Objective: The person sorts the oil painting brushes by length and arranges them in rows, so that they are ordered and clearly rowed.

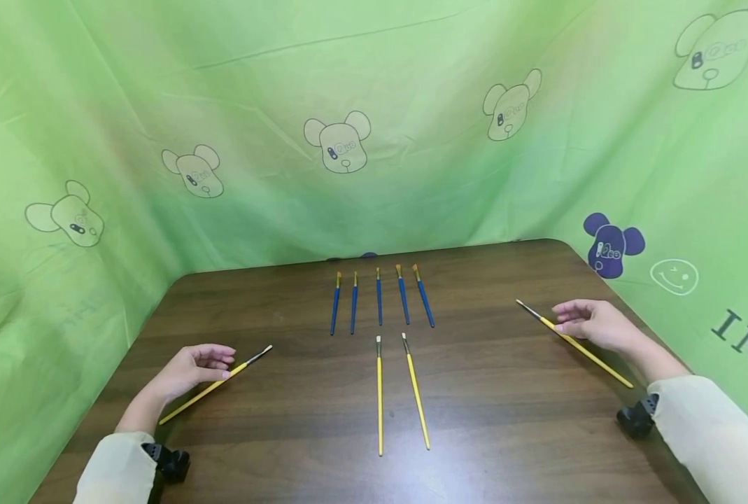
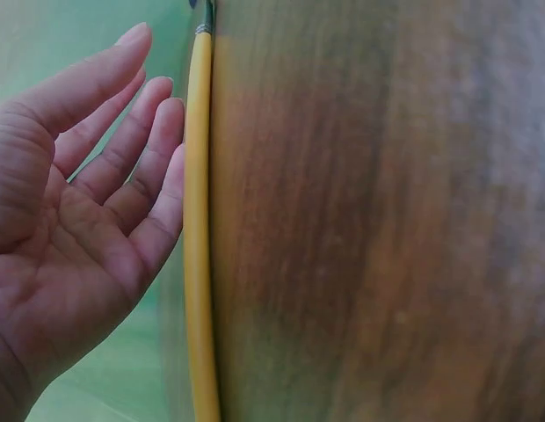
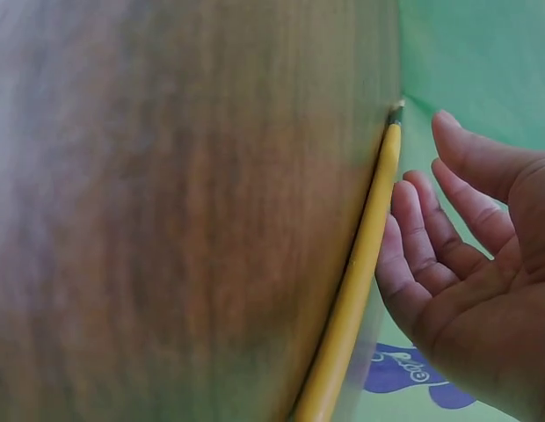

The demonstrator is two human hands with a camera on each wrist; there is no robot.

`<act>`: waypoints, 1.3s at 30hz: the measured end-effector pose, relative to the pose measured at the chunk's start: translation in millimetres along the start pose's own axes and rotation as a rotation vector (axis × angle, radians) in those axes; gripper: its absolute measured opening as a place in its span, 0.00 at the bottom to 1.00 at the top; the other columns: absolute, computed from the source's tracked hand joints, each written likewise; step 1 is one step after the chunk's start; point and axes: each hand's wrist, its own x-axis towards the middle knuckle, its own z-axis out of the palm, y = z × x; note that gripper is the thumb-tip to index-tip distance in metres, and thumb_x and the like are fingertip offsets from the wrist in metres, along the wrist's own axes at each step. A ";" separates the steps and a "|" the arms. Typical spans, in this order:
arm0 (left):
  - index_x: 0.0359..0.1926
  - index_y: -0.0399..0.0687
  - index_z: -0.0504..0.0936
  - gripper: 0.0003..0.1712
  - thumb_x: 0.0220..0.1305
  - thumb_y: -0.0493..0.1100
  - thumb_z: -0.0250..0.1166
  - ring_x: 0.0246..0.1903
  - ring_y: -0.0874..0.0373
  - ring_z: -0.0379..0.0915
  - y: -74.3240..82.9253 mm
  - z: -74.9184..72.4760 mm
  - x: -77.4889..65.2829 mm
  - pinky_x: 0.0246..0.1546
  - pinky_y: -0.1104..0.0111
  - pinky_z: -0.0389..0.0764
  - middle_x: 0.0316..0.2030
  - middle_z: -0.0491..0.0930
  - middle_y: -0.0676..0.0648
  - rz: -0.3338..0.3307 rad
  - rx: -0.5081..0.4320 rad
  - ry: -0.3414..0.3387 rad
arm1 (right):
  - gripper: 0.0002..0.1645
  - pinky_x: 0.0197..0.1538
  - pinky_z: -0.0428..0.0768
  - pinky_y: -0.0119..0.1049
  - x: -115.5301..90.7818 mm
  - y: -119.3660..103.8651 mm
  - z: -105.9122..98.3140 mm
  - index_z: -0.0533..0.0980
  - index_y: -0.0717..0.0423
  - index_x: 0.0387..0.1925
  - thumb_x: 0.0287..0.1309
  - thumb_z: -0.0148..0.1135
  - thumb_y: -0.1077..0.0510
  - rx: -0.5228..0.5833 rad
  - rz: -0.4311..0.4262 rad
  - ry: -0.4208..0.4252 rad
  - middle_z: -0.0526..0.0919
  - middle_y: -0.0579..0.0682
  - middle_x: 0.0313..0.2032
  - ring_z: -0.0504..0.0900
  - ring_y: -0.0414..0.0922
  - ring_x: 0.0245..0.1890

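Note:
At the left of the table, my left hand [image 1: 191,367] is over a yellow-handled paintbrush [image 1: 187,404] with a white tip, lying slanted on the wood. In the left wrist view the palm faces the brush handle [image 2: 199,220]; thumb and loosely bent fingers stand apart, with nothing gripped. Over on the right, my right hand [image 1: 603,325] hovers at a second yellow paintbrush [image 1: 600,363], which slants the other way. The right wrist view has its fingers [image 3: 417,229] relaxed beside that handle [image 3: 347,303], thumb spread away from them.
Two more yellow paintbrushes, one upright in view [image 1: 380,406] and one slightly tilted [image 1: 418,399], lie mid-table. Behind them is a row of several shorter blue paintbrushes [image 1: 379,301]. A green curtain [image 1: 411,203] with bear prints surrounds the brown table [image 1: 273,448].

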 end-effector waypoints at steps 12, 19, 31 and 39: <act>0.53 0.22 0.76 0.27 0.53 0.33 0.73 0.40 0.56 0.78 1.5 3.5 -0.2 0.39 0.72 0.81 0.47 0.79 0.31 0.014 0.032 -0.057 | 0.35 0.38 0.78 0.26 1.5 3.2 -2.8 0.70 0.77 0.57 0.56 0.70 0.56 -0.131 0.004 -0.042 0.83 0.61 0.42 0.78 0.38 0.38; 0.50 0.24 0.79 0.25 0.52 0.32 0.74 0.39 0.57 0.78 2.5 6.0 0.7 0.37 0.74 0.80 0.44 0.82 0.34 0.016 0.075 -0.057 | 0.34 0.36 0.77 0.28 -0.9 4.2 -2.2 0.71 0.76 0.57 0.54 0.71 0.58 -0.125 0.013 -0.058 0.83 0.59 0.41 0.77 0.38 0.36; 0.48 0.26 0.82 0.22 0.50 0.31 0.74 0.35 0.61 0.76 -1.1 8.3 1.5 0.33 0.74 0.79 0.37 0.83 0.38 0.018 0.106 -0.039 | 0.32 0.33 0.77 0.28 -1.5 5.7 0.4 0.74 0.75 0.54 0.49 0.73 0.63 -0.132 -0.014 -0.058 0.83 0.58 0.38 0.77 0.35 0.31; 0.48 0.27 0.82 0.22 0.51 0.31 0.73 0.34 0.63 0.75 -0.3 9.9 0.9 0.33 0.74 0.79 0.38 0.84 0.39 -0.002 0.140 -0.021 | 0.30 0.35 0.75 0.29 -2.2 3.3 -1.0 0.75 0.71 0.54 0.50 0.71 0.63 -0.165 0.003 -0.078 0.85 0.60 0.41 0.77 0.42 0.37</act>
